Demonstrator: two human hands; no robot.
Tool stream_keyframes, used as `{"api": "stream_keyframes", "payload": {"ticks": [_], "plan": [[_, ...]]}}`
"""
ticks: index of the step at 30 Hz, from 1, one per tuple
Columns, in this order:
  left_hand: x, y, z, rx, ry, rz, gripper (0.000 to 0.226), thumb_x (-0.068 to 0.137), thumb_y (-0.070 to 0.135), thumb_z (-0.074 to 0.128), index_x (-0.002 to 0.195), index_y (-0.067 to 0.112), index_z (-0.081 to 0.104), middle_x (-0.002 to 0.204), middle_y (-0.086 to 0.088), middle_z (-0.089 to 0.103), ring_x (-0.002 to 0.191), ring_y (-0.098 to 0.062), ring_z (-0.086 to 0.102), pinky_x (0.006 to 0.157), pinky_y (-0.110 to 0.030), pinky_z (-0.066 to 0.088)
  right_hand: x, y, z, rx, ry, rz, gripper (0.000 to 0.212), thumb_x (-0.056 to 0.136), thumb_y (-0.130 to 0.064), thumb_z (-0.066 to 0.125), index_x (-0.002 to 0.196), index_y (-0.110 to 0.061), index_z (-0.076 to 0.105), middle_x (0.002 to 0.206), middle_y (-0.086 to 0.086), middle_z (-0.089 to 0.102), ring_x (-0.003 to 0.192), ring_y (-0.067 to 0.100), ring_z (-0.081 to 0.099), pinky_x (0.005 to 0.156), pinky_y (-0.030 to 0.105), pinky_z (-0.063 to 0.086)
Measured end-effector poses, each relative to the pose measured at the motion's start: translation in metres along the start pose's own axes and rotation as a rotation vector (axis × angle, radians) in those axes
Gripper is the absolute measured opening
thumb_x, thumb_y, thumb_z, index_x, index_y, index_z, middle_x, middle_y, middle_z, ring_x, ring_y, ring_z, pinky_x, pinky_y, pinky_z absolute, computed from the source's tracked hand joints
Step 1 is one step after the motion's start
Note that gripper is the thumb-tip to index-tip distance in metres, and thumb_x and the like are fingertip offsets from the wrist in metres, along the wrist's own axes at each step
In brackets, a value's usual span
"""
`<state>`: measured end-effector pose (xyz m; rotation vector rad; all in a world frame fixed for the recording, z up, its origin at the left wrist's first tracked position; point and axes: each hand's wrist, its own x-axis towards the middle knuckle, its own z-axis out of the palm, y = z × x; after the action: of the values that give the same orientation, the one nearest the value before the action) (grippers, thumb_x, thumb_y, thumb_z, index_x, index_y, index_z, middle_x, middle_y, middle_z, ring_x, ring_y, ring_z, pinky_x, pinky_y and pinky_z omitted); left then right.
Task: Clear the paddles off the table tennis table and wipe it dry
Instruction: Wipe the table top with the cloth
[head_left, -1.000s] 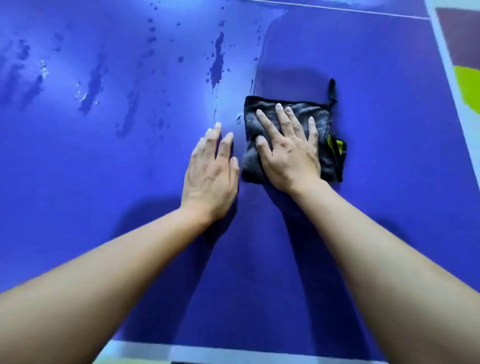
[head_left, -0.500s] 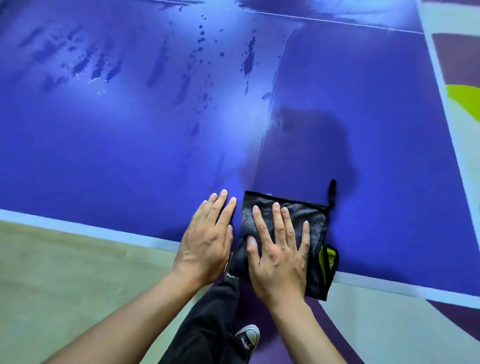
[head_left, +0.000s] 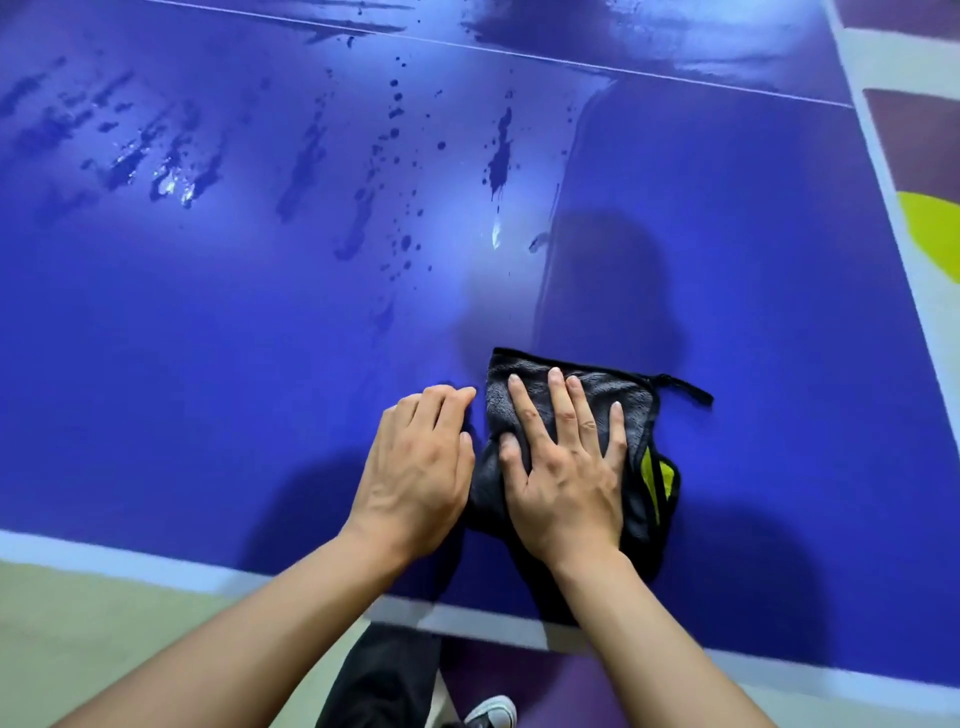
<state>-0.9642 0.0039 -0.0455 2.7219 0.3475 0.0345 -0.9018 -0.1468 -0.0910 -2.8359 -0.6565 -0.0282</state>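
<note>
Under flat right hand (head_left: 566, 488), plush grey cloth (head_left: 631, 402) on glossy table (head_left: 208, 364)

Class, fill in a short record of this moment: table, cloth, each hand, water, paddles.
Table: blue table tennis table, white near edge line
Cloth: dark grey cloth, flat near that edge
Right hand: pressed flat on the cloth, fingers spread
Left hand: rests on the table beside the cloth
Water: drops and streaks beyond the cloth, mostly leftward
Paddles: none in view
</note>
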Motion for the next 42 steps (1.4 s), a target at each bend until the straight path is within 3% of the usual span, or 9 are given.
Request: {"api": "stream_keyframes", "payload": {"ticks": [7, 14, 20, 27, 34, 39, 42], "plan": [[0.149, -0.043, -0.001, 0.047, 0.072, 0.036, 0.041, 0.098, 0.016, 0.049, 0.137, 0.005, 0.054, 0.142, -0.014, 0.051, 0.132, -0.033, 0.048, 0.111, -0.043, 0.033, 0.121, 0.003, 0.009, -0.016, -0.021, 0.009, 0.060, 0.100, -0.055, 0.029, 0.159, -0.047, 0.025, 0.170, -0.001, 0.021, 0.158, 0.014, 0.012, 0.126, 0.056, 0.004], [0.300, -0.089, -0.018, 0.100, 0.078, 0.009, 0.052, 0.102, 0.022, 0.043, 0.150, 0.004, 0.038, 0.161, -0.015, 0.033, 0.151, -0.033, 0.025, 0.125, -0.042, 0.014, 0.274, 0.016, 0.012, -0.046, -0.089, 0.048, 0.061, 0.099, -0.057, 0.022, 0.159, -0.049, 0.019, 0.171, -0.004, 0.015, 0.158, 0.010, 0.004, 0.126, 0.052, -0.004], [0.321, -0.096, -0.009, 0.083, 0.146, 0.027, 0.053, 0.101, 0.027, 0.034, 0.147, 0.003, 0.045, 0.157, -0.015, 0.040, 0.148, -0.032, 0.033, 0.125, -0.042, 0.020, 0.408, 0.032, 0.018, -0.061, -0.056, 0.113, 0.059, 0.100, -0.056, 0.024, 0.159, -0.049, 0.022, 0.171, -0.002, 0.018, 0.158, 0.012, 0.007, 0.126, 0.053, -0.001], [0.325, -0.100, -0.008, 0.092, 0.149, 0.036, 0.052, 0.101, 0.022, 0.037, 0.149, 0.003, 0.043, 0.159, -0.015, 0.037, 0.150, -0.031, 0.031, 0.123, -0.046, 0.024, 0.546, 0.038, 0.027, -0.042, -0.090, 0.082, 0.058, 0.101, -0.056, 0.025, 0.158, -0.050, 0.023, 0.171, -0.001, 0.017, 0.158, 0.013, 0.009, 0.127, 0.052, -0.001], [0.326, -0.101, -0.006, 0.078, 0.150, 0.031, 0.052, 0.101, 0.019, 0.038, 0.150, 0.003, 0.041, 0.160, -0.014, 0.036, 0.150, -0.032, 0.029, 0.125, -0.044, 0.020, 0.576, 0.039, 0.029, -0.084, -0.112, 0.054, 0.060, 0.100, -0.057, 0.020, 0.159, -0.049, 0.019, 0.172, 0.000, 0.013, 0.158, 0.015, 0.007, 0.126, 0.053, -0.002], [0.324, -0.101, -0.006, 0.057, 0.172, 0.029, 0.049, 0.103, 0.018, 0.037, 0.149, 0.003, 0.043, 0.159, -0.014, 0.038, 0.150, -0.031, 0.031, 0.125, -0.043, 0.020, 0.548, 0.032, 0.021, -0.073, -0.195, -0.227, 0.059, 0.100, -0.056, 0.022, 0.159, -0.051, 0.016, 0.172, 0.000, 0.011, 0.159, 0.016, 0.006, 0.126, 0.054, 0.000], [0.326, -0.099, -0.007, 0.013, 0.188, 0.025, 0.048, 0.103, 0.018, 0.038, 0.147, 0.001, 0.044, 0.157, -0.015, 0.041, 0.149, -0.032, 0.033, 0.125, -0.042, 0.020, 0.510, 0.017, 0.026, -0.078, -0.176, -0.248, 0.058, 0.101, -0.056, 0.023, 0.159, -0.051, 0.017, 0.172, -0.001, 0.012, 0.158, 0.016, 0.007, 0.126, 0.055, 0.000]]}}
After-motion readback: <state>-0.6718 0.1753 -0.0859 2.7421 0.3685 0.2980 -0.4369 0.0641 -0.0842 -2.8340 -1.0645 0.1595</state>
